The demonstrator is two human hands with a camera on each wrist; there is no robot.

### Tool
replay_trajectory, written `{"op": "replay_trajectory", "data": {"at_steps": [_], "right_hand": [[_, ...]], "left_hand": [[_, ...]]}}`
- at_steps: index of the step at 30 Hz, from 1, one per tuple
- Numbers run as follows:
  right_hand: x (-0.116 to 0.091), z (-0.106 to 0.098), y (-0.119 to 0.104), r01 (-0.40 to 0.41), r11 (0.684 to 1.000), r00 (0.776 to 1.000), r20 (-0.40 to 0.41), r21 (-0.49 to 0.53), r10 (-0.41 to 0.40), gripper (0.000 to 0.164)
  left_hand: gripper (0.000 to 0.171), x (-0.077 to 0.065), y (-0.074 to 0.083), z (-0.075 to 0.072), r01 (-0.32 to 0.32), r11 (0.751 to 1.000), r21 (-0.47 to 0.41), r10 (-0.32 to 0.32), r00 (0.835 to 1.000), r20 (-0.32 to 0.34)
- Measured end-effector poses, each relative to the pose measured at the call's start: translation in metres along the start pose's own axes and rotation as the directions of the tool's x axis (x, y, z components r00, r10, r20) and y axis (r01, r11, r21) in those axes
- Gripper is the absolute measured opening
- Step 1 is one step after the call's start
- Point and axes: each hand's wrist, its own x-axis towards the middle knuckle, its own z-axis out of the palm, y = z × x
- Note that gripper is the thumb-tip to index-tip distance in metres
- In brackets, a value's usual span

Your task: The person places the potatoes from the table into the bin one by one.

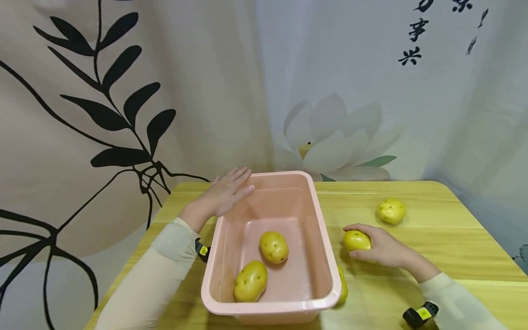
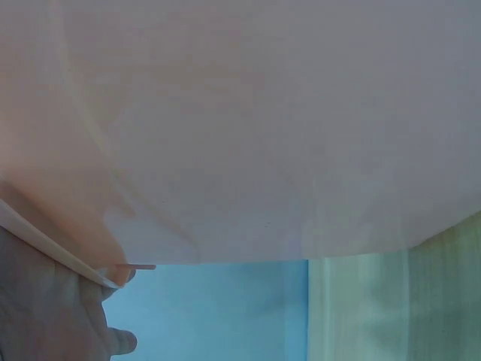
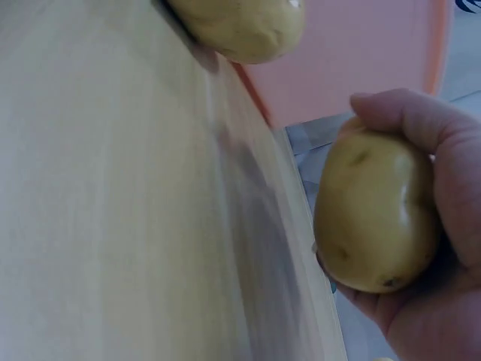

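A pink plastic basin (image 1: pixel 303 275) stands on the table with two yellow potatoes (image 1: pixel 274 247) lying inside. My left hand (image 1: pixel 224 190) rests on its far left corner at the rim, fingers fairly straight; the left wrist view shows the basin's outer wall (image 2: pixel 248 150) close up. To the right of the basin, my right hand (image 1: pixel 381 245) grips a potato (image 1: pixel 357 240) between thumb and fingers. The right wrist view shows this held potato (image 3: pixel 376 210) above the tabletop. Another potato (image 1: pixel 342 286) lies against the basin's right side, partly hidden by the rim.
One more potato (image 1: pixel 391 211) lies on the wooden table (image 1: pixel 445 229) at the back right, beyond my right hand. A printed curtain (image 1: pixel 214 91) hangs behind the table.
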Motion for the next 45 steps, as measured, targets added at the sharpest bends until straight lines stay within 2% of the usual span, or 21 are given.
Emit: {"op": "replay_trajectory", "data": {"at_steps": [3, 7, 15, 17, 19, 23, 26, 33, 36, 41, 45], "right_hand": [[-0.001, -0.003, -0.001, -0.027, 0.997, 1.000, -0.002, 0.072, 0.027, 0.057], [-0.002, -0.009, -0.003, -0.046, 0.978, 0.999, -0.015, 0.204, 0.050, 0.054], [0.004, -0.016, -0.015, -0.051, 0.901, 0.998, 0.002, 0.431, 0.056, 0.050], [0.005, -0.018, -0.018, -0.034, 0.863, 0.999, 0.010, 0.504, 0.034, 0.048], [0.006, -0.019, -0.022, -0.007, 0.812, 1.000, 0.015, 0.583, -0.002, 0.045], [0.008, -0.022, -0.031, 0.033, 0.662, 0.994, 0.045, 0.748, -0.100, 0.041], [0.010, -0.023, -0.035, 0.052, 0.583, 0.987, 0.048, 0.811, -0.154, 0.041], [0.011, -0.025, -0.043, 0.070, 0.466, 0.977, 0.033, 0.882, -0.209, 0.042], [0.011, -0.027, -0.046, 0.083, 0.436, 0.975, 0.018, 0.896, -0.222, 0.043], [0.011, -0.033, -0.054, 0.097, 0.410, 0.968, 0.010, 0.907, -0.250, 0.044], [0.013, -0.038, -0.062, 0.100, 0.351, 0.949, 0.017, 0.931, -0.314, 0.046]], "left_hand": [[0.074, -0.002, -0.001, 0.001, 0.004, 1.000, -0.012, -0.004, 1.000, 0.010], [0.075, -0.001, -0.001, 0.002, 0.002, 1.000, -0.024, -0.002, 1.000, 0.007], [0.074, -0.004, -0.003, 0.001, 0.009, 1.000, -0.021, -0.009, 1.000, 0.004], [0.074, -0.005, -0.004, 0.001, 0.013, 1.000, -0.017, -0.013, 1.000, 0.003], [0.074, -0.006, -0.004, 0.001, 0.017, 1.000, -0.022, -0.017, 1.000, 0.000], [0.075, -0.007, -0.005, 0.000, 0.020, 1.000, -0.024, -0.020, 1.000, 0.000], [0.074, -0.007, -0.005, 0.000, 0.016, 1.000, -0.019, -0.016, 1.000, -0.004], [0.075, -0.007, -0.003, -0.003, 0.009, 1.000, -0.021, -0.009, 1.000, -0.002], [0.075, -0.005, -0.002, -0.004, 0.003, 1.000, -0.020, -0.003, 1.000, 0.000], [0.074, -0.003, -0.003, -0.002, -0.002, 1.000, -0.018, 0.002, 1.000, 0.004], [0.075, -0.002, -0.003, -0.002, -0.003, 1.000, -0.020, 0.003, 1.000, 0.008]]}}
